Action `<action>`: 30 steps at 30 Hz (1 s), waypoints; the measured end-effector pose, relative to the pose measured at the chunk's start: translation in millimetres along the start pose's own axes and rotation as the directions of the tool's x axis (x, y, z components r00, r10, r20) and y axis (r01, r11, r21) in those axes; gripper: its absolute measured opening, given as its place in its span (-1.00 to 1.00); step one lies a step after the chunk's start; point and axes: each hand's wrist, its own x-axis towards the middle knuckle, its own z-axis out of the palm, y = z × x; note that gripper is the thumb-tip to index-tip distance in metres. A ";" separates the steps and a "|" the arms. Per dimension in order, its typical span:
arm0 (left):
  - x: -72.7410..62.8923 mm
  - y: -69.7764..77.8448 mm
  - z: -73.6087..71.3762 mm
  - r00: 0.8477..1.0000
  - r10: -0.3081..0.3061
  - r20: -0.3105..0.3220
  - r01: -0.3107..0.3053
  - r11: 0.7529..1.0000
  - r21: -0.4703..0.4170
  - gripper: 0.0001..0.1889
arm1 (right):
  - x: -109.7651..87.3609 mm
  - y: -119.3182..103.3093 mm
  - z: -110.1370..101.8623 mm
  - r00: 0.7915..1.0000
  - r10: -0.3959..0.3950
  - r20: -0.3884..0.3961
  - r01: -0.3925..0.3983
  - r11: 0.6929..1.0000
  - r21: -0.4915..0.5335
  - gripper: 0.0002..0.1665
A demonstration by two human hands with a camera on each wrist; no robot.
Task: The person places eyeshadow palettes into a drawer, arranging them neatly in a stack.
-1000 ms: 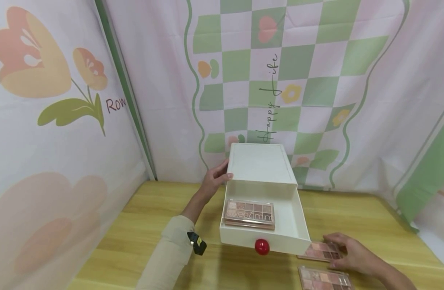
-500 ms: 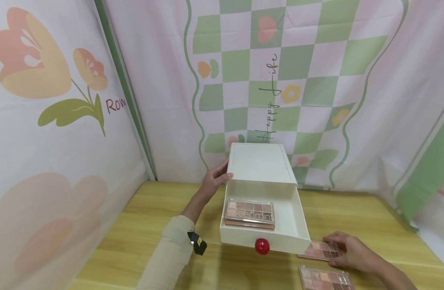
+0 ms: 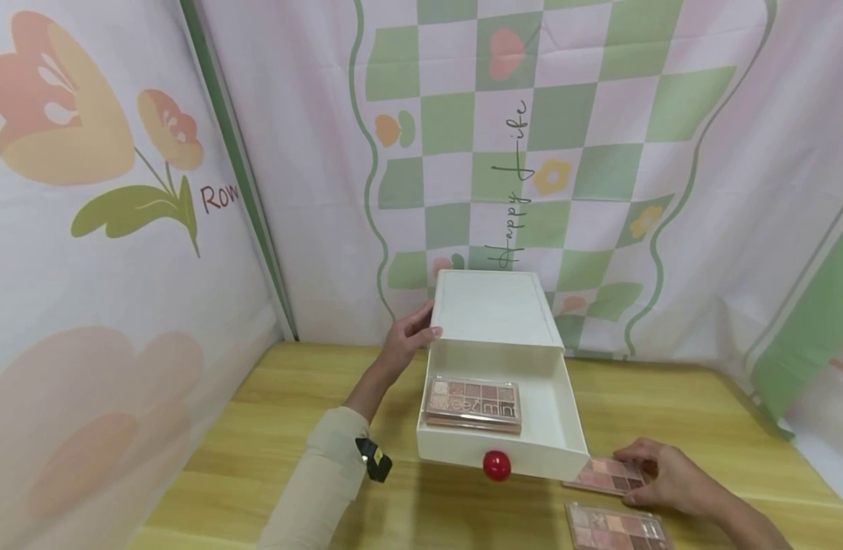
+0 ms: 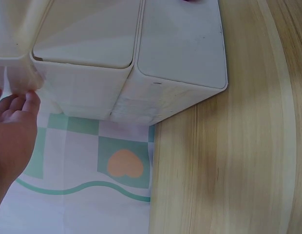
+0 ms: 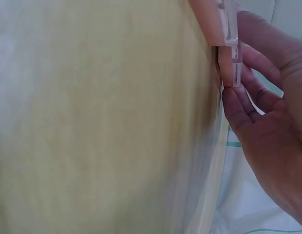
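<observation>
A stacked white drawer cabinet (image 3: 497,309) has its top drawer (image 3: 555,458) pulled out, with a red knob (image 3: 497,465) on the front. Inside that drawer, to the left, lie eyeshadow palettes (image 3: 472,401), one apparently on another, the upper lettered "sweet mint". My left hand (image 3: 402,344) rests against the cabinet's upper left side, thumb near the top edge; its fingertips (image 4: 31,97) touch the white side in the left wrist view. Right of the drawer, my right hand (image 3: 676,477) pinches another eyeshadow palette (image 3: 607,475) low over the table, its left end hidden behind the drawer.
A further eyeshadow palette (image 3: 617,528) lies on the wooden table (image 3: 256,458) at the front right, partly cut off by the frame. Behind the cabinet hangs a green-and-white checked curtain (image 3: 449,126). Lower closed drawers (image 4: 87,44) show in the left wrist view.
</observation>
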 end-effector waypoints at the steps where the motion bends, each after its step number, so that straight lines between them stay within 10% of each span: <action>1: 0.2 0.1 0.0 1.000 -0.001 0.000 0.001 1.000 0.001 -0.29 | 0.1 -0.3 0.0 1.000 0.004 -0.001 -0.004 1.000 0.000 -0.36; 15: 0.4 -0.2 -0.4 1.000 -0.017 0.000 0.017 1.000 0.001 -0.28 | -2.5 -16.4 -8.8 0.992 0.122 -0.015 -0.122 0.990 -0.072 -0.30; 30: -1.2 1.8 0.2 1.000 -0.010 0.002 0.010 1.000 0.003 -0.28 | -2.0 -21.8 -20.2 0.994 -0.050 -0.092 0.045 0.997 -0.056 -0.43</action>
